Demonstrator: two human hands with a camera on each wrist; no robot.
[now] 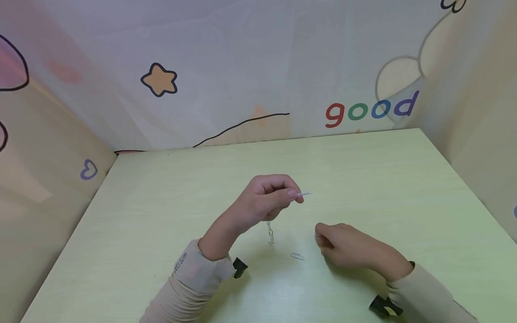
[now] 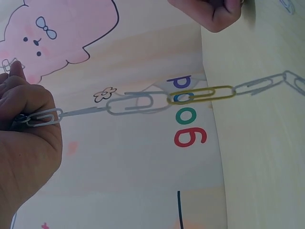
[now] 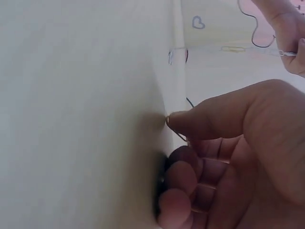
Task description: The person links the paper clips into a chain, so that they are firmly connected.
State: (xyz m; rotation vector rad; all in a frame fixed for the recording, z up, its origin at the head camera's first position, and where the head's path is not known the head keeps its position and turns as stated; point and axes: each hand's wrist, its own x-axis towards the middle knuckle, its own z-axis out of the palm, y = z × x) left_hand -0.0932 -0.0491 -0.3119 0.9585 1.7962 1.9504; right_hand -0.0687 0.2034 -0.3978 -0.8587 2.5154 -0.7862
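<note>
My left hand (image 1: 268, 199) is raised over the table, pinching a silver paper clip (image 1: 307, 193) that sticks out past the thumb. From that hand hangs a chain of linked paper clips (image 1: 270, 233), its upper part hidden in the curled fingers. One link, a yellow paper clip (image 2: 202, 95), stands out among silver ones in the left wrist view. Low over the tabletop, my right hand (image 1: 353, 246) has its fingers curled. The right wrist view shows its thumb and forefinger pinching a thin, gold-looking paper clip (image 3: 177, 130), mostly covered by the thumb.
A loose paper clip (image 1: 297, 256) lies on the pale green table (image 1: 181, 193) between the hands. Printed cloth walls (image 1: 226, 67) enclose the table at the back and sides. Black wrist mounts (image 1: 240, 268) sit at both sleeves.
</note>
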